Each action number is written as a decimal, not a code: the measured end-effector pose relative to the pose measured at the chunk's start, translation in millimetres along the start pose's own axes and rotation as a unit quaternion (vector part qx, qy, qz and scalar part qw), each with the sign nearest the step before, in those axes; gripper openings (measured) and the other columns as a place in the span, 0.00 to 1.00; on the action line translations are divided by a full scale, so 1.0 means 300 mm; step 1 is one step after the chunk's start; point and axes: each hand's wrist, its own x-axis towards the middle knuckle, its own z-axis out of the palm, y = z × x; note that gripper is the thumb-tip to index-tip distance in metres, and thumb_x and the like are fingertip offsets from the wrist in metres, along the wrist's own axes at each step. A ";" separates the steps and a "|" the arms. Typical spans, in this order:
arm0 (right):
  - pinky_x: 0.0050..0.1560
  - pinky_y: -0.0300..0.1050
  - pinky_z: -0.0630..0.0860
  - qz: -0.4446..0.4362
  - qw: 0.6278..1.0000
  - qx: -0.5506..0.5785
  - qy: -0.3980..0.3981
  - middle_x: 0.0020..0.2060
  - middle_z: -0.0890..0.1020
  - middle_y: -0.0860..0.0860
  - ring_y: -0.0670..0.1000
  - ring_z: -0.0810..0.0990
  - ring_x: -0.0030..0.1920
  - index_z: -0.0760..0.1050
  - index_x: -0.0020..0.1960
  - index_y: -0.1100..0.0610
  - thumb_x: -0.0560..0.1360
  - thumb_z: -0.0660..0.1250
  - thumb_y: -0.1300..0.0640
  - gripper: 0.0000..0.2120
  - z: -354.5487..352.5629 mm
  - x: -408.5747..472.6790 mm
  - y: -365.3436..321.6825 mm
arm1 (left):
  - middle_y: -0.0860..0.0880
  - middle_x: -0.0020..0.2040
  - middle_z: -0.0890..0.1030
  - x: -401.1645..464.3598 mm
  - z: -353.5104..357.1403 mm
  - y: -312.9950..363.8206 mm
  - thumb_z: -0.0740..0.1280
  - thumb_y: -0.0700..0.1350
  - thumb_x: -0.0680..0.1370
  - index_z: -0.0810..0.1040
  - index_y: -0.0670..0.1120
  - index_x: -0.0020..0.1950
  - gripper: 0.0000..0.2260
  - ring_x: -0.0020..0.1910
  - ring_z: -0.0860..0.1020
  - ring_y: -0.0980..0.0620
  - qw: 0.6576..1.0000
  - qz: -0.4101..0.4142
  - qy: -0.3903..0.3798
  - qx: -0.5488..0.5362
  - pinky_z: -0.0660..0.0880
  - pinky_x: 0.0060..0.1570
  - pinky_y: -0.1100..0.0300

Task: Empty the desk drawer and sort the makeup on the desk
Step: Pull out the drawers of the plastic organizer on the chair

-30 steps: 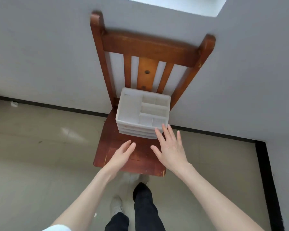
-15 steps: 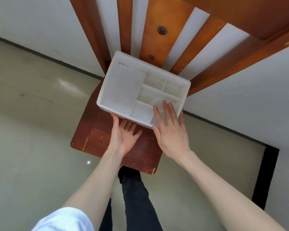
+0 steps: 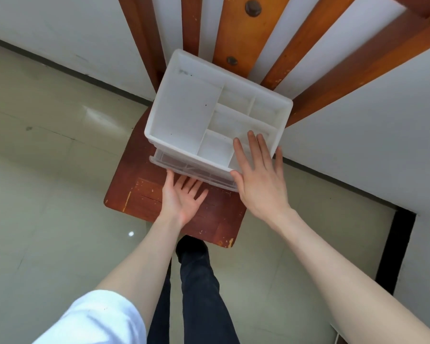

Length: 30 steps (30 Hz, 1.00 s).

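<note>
A white plastic organizer [image 3: 184, 115] with several empty open compartments on top stands on a wooden chair seat [image 3: 137, 194]. Its translucent drawer [image 3: 181, 163] sticks out a little at the bottom front. My left hand [image 3: 181, 201] is palm up below the drawer front; its thumb touches the drawer's lip and its fingertips are hidden under it. My right hand [image 3: 258, 184] lies flat on the organizer's near right corner, with straight fingers over a compartment. What the drawer holds is hard to make out.
The chair's slatted back [image 3: 238, 33] rises right behind the organizer, against a white wall [image 3: 72, 28]. Pale tiled floor [image 3: 47, 194] surrounds the chair. My dark trouser leg and shoe [image 3: 196, 269] are under the seat's front edge.
I have leaned in closer. My right hand stays flat on the organizer's top. The left hand has reached under the drawer front, and the drawer has slid out a little toward me.
</note>
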 end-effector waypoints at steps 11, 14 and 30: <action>0.70 0.58 0.36 0.039 0.998 0.027 -0.041 0.77 0.49 0.57 0.56 0.45 0.77 0.46 0.77 0.51 0.80 0.54 0.47 0.29 -0.040 -0.005 -0.034 | 0.40 0.68 0.70 -0.114 -0.142 -0.010 0.59 0.56 0.79 0.60 0.41 0.72 0.28 0.66 0.70 0.42 0.994 -0.052 0.068 0.070 0.70 0.61 0.47; 0.70 0.58 0.39 0.065 0.996 0.059 -0.014 0.76 0.53 0.59 0.58 0.50 0.76 0.51 0.77 0.53 0.80 0.57 0.50 0.29 -0.040 -0.023 -0.065 | 0.41 0.65 0.72 -0.119 -0.134 0.015 0.59 0.53 0.80 0.63 0.40 0.71 0.24 0.65 0.71 0.44 0.985 -0.056 0.081 0.142 0.70 0.61 0.50; 0.67 0.45 0.62 0.397 0.735 0.518 -0.182 0.70 0.67 0.56 0.56 0.65 0.70 0.58 0.73 0.61 0.82 0.50 0.59 0.20 0.130 -0.054 -0.291 | 0.42 0.72 0.60 -0.050 -0.017 0.140 0.59 0.38 0.79 0.61 0.39 0.71 0.21 0.73 0.58 0.45 0.527 0.267 0.012 0.806 0.58 0.70 0.58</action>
